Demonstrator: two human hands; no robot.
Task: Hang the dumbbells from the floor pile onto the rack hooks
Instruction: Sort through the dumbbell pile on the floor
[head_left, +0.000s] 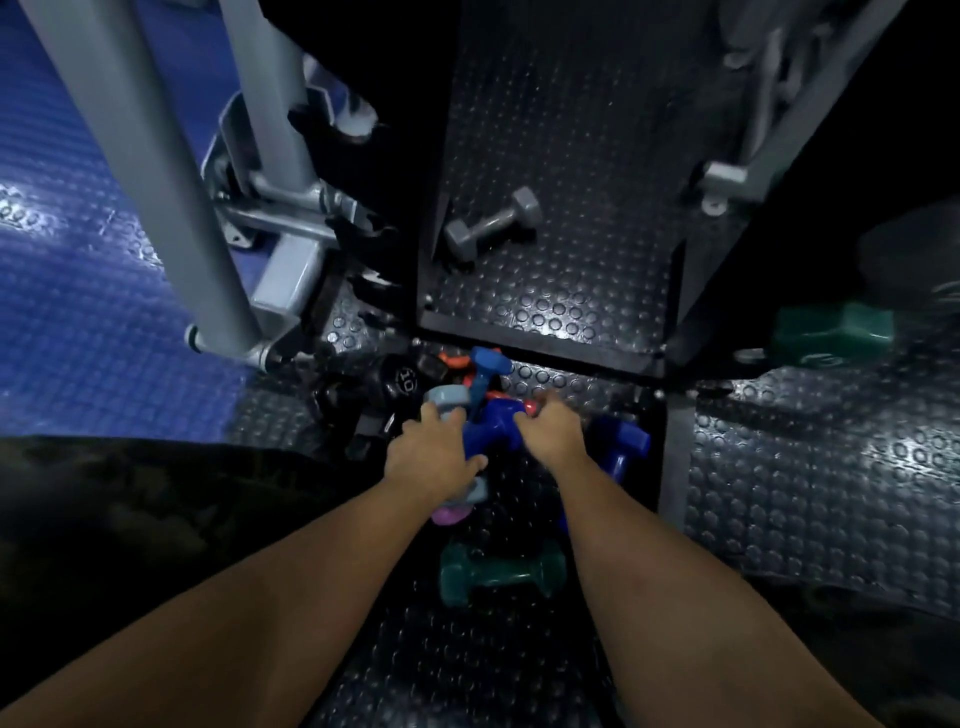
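Dumbbells lie heaped on the studded black floor mat (779, 493) just ahead of both hands, at the near edge of the raised black platform (545, 291). Far left, the grey machine posts (156, 171) rise beside the blue flooring. At the pile's left sits a black dumbbell (402, 379) marked 10. Next comes the left hand (434, 457), fingers curled round the handle of a pale grey-blue dumbbell (447, 400), whose long axis runs near to far with one head showing beyond the knuckles. Between the hands lies a dark blue dumbbell (493, 426), touching both. The right hand (550, 431) has its fingers bent down into the pile over a red piece; whether it actually holds anything cannot be told. Just right of it a second blue dumbbell (623, 447) lies close. Nearer the person, between the forearms, a dark green dumbbell (498, 571) lies with its axis left to right. A grey dumbbell (491, 223) rests farther off on the platform. No rack hooks are clearly visible, so the lift probably has to go up and away from the pile.
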